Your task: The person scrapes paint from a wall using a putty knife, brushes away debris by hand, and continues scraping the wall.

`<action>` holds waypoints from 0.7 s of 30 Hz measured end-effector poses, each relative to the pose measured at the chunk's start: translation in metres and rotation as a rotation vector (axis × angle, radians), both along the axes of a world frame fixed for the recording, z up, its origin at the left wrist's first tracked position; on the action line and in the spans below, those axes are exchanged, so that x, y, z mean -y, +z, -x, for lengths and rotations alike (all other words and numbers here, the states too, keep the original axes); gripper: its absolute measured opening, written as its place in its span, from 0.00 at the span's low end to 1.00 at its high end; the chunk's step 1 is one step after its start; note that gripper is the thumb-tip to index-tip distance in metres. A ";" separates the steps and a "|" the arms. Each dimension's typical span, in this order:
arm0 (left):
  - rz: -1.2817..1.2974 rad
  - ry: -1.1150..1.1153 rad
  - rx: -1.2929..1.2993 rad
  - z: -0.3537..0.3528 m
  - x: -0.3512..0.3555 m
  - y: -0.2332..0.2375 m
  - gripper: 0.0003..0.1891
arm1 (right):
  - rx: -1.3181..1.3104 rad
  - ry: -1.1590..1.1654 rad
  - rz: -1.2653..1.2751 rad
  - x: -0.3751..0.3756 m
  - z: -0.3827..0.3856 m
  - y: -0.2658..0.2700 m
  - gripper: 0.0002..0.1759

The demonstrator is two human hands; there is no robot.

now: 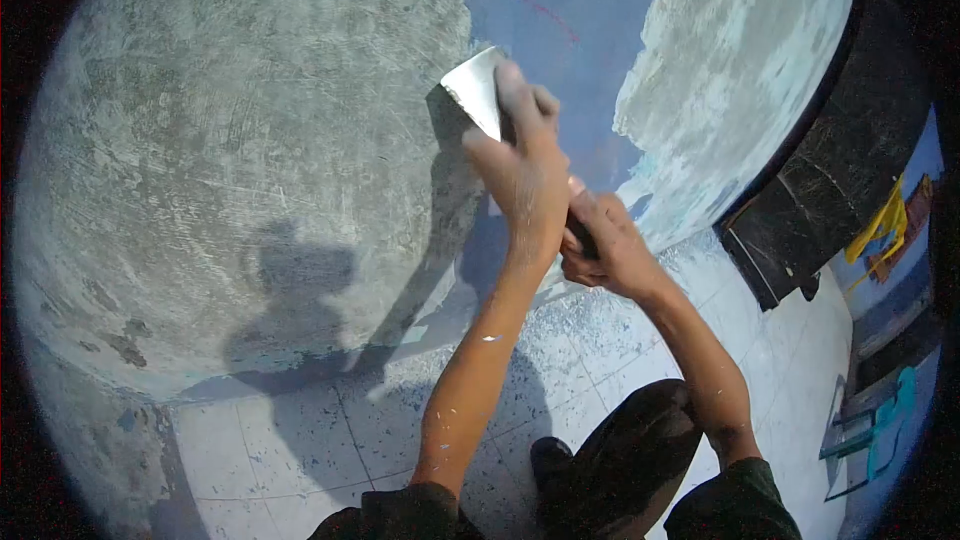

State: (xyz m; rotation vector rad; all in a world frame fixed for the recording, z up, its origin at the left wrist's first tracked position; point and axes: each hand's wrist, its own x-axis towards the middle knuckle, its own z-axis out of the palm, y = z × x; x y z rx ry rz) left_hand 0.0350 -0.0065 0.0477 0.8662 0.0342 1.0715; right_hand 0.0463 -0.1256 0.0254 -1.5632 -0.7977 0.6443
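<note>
A paint scraper (474, 82) with a broad metal blade meets the wall at the edge between bare grey plaster and blue paint. My left hand (527, 165) is closed around it just behind the blade, thumb on one side and fingers on the other. Lower and to the right, my right hand (612, 245) is wrapped around the dark handle end. A strip of blue paint (575, 70) runs down the wall, with scraped grey plaster (270, 90) to its left and patchy pale plaster to its right. My left hand hides the scraper's middle part.
Paint flakes lie scattered over the white tiled floor (300, 440), thickest along the wall's foot. A large black panel (830, 180) stands on the right, with a yellow item (885, 220) behind it. Farther right is a teal chair (875, 425). My bent knee (640, 450) is below.
</note>
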 end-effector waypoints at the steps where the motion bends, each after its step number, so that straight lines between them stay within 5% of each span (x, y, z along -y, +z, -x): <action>1: 0.061 -0.067 -0.061 0.008 0.004 0.007 0.20 | 0.016 -0.014 0.003 0.001 0.001 0.007 0.35; 21: 0.110 -0.116 -0.069 0.012 0.013 0.007 0.25 | 0.093 -0.043 0.051 0.009 0.007 0.009 0.37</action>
